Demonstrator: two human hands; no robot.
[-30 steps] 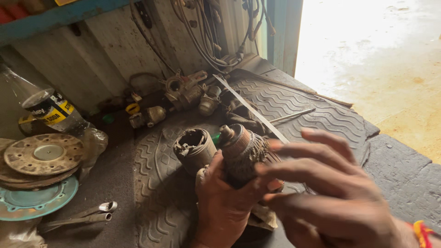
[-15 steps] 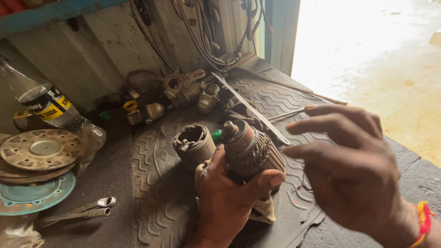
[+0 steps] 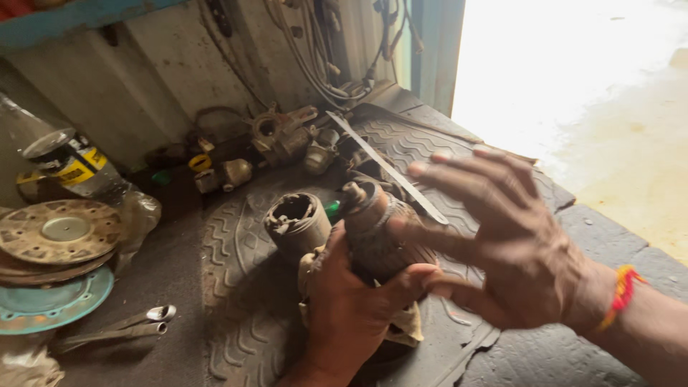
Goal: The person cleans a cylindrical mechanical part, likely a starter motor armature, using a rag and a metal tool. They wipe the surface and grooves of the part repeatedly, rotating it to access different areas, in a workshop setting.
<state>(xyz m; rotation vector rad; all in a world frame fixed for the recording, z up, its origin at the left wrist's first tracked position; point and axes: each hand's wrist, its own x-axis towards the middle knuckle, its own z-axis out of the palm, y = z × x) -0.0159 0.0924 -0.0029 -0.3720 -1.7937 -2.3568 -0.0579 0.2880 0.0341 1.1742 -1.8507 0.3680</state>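
Black grooved rubber tyre-tread matting [image 3: 236, 287] covers the dark tabletop [image 3: 165, 251], with stacked rusty and teal metal discs [image 3: 57, 244] at its left edge and a heap of grimy small metal parts [image 3: 287, 140] along its back edge. Near the front edge, the left hand [image 3: 351, 308] is clenched around a rusty cylindrical motor armature [image 3: 376, 233], held tilted just above the matting. The right hand [image 3: 502, 244], fingers spread and holding nothing, hovers just right of it, while a corroded hollow metal cylinder [image 3: 297, 226] stands just left of it.
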